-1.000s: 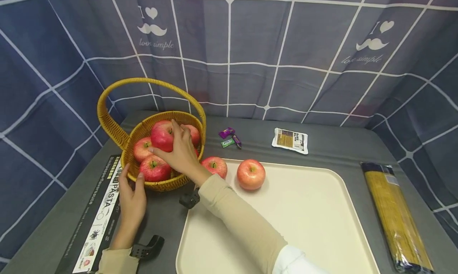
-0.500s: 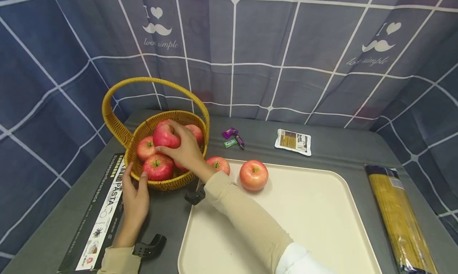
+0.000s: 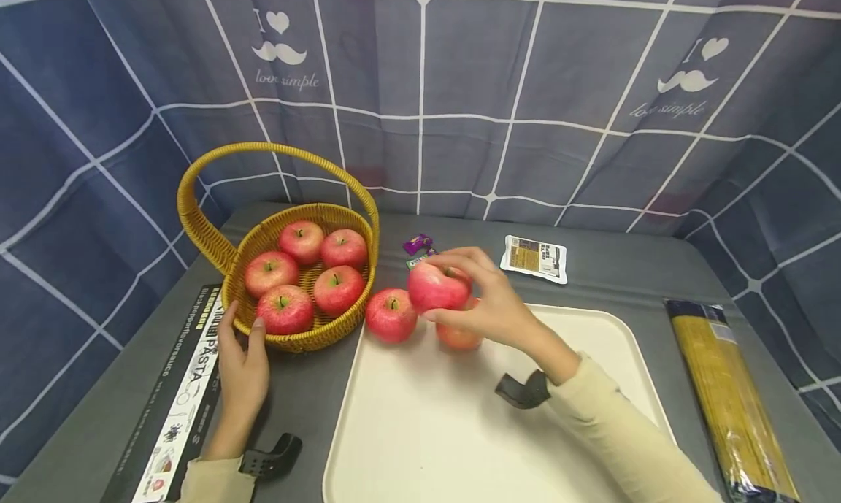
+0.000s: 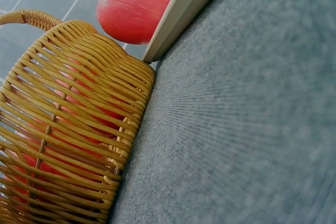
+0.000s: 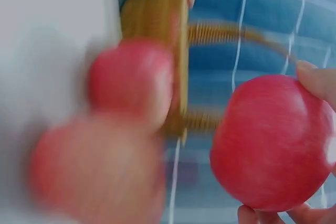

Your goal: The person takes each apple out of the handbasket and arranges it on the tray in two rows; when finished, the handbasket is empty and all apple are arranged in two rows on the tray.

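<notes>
Pinched between the thumb and fingers of the right hand (image 3: 502,313), head view: one red apple (image 3: 439,288), raised by the far edge of the cream tray (image 3: 420,415). We count two tray apples (image 3: 390,315) at its far left corner and five basket apples (image 3: 285,309) in the wicker basket (image 3: 302,340). We judge the work part done: two set out, one between places, five left. Left hand (image 3: 244,371): thumb and finger spread, touching the basket's near rim.

Left wrist view: basket's woven side, one tray apple near it at the tray's rim; we see no hand.

Right wrist view: thumb and fingertips on opposite sides of the red apple, parted by its width; tray apples blurred.
</notes>
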{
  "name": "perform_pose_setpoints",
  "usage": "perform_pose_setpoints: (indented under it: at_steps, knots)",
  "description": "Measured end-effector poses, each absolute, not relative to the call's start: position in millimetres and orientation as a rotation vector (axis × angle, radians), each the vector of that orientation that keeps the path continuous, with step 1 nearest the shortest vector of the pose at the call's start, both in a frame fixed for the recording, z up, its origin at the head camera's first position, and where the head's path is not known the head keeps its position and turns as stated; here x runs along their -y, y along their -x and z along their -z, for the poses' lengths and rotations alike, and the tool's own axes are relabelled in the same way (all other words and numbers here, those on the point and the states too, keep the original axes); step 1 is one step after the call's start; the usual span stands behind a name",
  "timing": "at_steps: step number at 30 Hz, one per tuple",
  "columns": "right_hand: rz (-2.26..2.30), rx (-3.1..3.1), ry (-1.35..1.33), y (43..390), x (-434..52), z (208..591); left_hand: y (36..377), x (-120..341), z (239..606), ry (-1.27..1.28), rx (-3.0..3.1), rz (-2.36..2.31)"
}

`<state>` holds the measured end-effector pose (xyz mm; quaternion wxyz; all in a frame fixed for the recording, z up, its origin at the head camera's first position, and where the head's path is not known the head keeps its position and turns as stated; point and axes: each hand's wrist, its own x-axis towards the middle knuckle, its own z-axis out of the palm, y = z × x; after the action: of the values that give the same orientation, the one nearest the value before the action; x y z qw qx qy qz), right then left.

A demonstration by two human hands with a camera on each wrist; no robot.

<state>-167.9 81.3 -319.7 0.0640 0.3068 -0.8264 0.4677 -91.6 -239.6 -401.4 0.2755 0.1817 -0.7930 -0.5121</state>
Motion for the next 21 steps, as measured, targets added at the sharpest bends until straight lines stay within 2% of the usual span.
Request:
perform_pose_setpoints:
  at_steps: [5, 9, 15, 21]
  knots:
    - [-1.255, 2.574, -0.662, 161, -162, 344, 91, 240, 402, -0.513, 2.145, 1.402]
    - [-1.151, 2.664, -0.525, 159, -202, 370, 90, 241, 403, -0.503, 2.145, 1.4]
    - [-1.12, 2.698, -0.625, 158, -220, 399, 88, 243, 402, -0.485, 2.139, 1.407]
    - [-1.147, 2.682, -0.724, 156, -217, 400, 91, 240, 402, -0.467, 2.132, 1.429]
